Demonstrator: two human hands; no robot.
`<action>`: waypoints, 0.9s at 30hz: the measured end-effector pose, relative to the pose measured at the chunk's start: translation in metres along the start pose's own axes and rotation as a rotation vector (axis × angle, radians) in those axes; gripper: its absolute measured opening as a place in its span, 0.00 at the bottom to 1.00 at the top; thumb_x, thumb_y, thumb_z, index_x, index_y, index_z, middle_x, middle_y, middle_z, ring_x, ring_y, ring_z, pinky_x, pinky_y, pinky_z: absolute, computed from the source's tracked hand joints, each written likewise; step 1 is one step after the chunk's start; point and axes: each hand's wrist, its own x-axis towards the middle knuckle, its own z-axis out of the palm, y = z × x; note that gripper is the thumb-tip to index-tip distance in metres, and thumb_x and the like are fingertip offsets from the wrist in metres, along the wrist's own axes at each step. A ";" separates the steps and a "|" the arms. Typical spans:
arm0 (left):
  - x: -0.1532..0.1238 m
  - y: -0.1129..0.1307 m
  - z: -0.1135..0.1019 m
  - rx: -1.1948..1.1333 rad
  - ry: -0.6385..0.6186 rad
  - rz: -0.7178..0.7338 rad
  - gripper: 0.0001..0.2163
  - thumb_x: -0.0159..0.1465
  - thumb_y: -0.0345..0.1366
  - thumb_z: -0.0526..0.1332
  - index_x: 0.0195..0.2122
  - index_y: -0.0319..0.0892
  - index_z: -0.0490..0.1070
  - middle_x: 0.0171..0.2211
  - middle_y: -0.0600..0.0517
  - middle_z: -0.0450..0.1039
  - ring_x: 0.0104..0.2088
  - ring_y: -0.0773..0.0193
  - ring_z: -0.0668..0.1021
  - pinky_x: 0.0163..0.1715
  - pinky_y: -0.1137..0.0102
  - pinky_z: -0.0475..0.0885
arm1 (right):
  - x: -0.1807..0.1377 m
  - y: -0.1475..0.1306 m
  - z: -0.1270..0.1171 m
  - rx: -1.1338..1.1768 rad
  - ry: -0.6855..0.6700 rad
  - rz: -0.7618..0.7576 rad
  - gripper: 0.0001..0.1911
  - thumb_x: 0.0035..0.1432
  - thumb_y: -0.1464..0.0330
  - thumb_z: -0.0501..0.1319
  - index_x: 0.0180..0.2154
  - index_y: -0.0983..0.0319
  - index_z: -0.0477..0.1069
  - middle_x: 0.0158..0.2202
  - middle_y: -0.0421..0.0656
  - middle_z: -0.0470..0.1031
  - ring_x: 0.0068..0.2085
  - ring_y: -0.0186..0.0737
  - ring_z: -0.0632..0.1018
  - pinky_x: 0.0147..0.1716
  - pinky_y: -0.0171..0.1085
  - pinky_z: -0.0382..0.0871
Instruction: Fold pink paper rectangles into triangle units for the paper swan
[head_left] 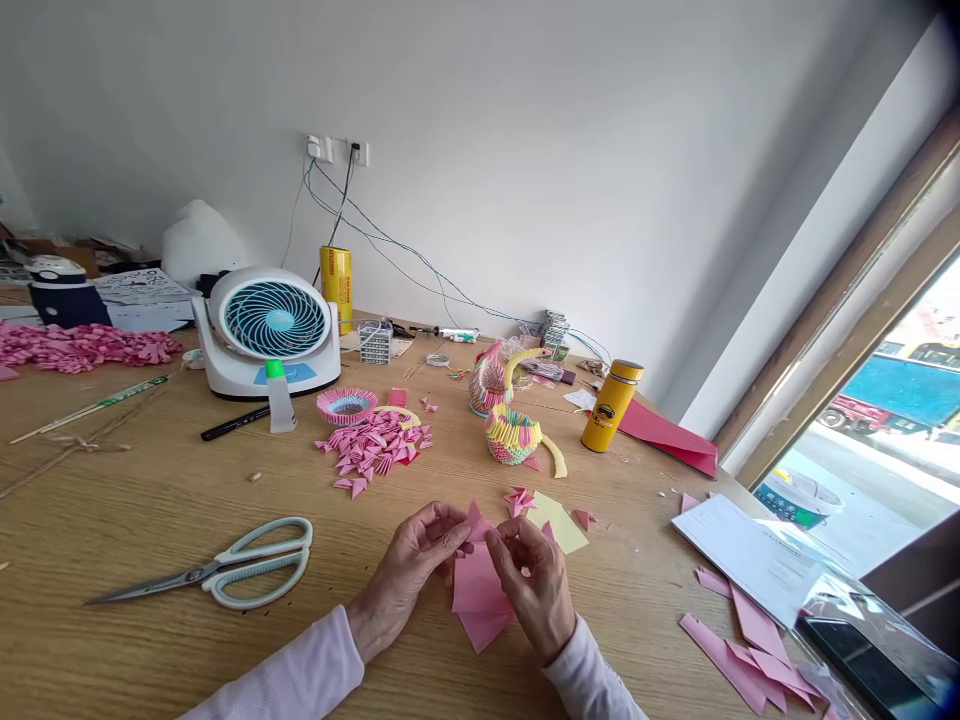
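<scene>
Between my left hand (405,565) and my right hand (538,578) is a small pink folded paper piece (476,520), pinched by the fingertips of both, its point upward. Below it, pink paper slips (480,590) lie on the table, partly covered by my right hand. Just beyond my right hand, several pink folded triangles (517,500) rest beside and on a pale yellow paper sheet (570,535). A larger heap of pink folded pieces (375,442) sits further left. Scissors (259,565) with pale handles lie spread to the left of my left hand.
Behind stand a folded-paper basket (511,437), a paper swan (487,380), a pink paper ring (346,407), a yellow flask (611,407), a glue bottle (280,405) and a white fan (270,330). Pink strips (757,650) and a phone (877,665) lie at right.
</scene>
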 end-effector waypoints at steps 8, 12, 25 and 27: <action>-0.001 0.001 0.000 -0.001 -0.059 -0.038 0.16 0.53 0.45 0.68 0.34 0.37 0.75 0.29 0.50 0.73 0.29 0.66 0.74 0.22 0.76 0.67 | -0.002 -0.003 0.001 0.033 0.002 0.005 0.14 0.60 0.63 0.56 0.24 0.61 0.62 0.18 0.34 0.56 0.19 0.29 0.58 0.19 0.31 0.51; 0.003 -0.001 -0.006 -0.093 -0.049 -0.091 0.15 0.51 0.41 0.70 0.34 0.37 0.73 0.27 0.51 0.74 0.26 0.70 0.74 0.22 0.78 0.67 | -0.003 -0.009 -0.006 0.041 -0.081 -0.082 0.03 0.58 0.70 0.55 0.35 0.62 0.67 0.22 0.36 0.65 0.21 0.31 0.66 0.22 0.31 0.60; -0.003 0.006 -0.005 -0.034 -0.271 -0.207 0.15 0.57 0.46 0.65 0.33 0.38 0.69 0.22 0.56 0.67 0.18 0.75 0.69 0.16 0.80 0.65 | 0.005 0.000 -0.013 0.014 -0.158 -0.027 0.09 0.58 0.65 0.59 0.35 0.62 0.75 0.21 0.39 0.71 0.20 0.32 0.66 0.20 0.32 0.59; -0.003 0.004 -0.003 0.073 -0.244 -0.116 0.16 0.58 0.47 0.63 0.36 0.37 0.69 0.23 0.56 0.68 0.18 0.73 0.70 0.16 0.78 0.66 | 0.005 0.004 -0.011 0.020 -0.156 0.033 0.11 0.58 0.62 0.59 0.33 0.63 0.75 0.21 0.40 0.71 0.20 0.33 0.66 0.19 0.32 0.57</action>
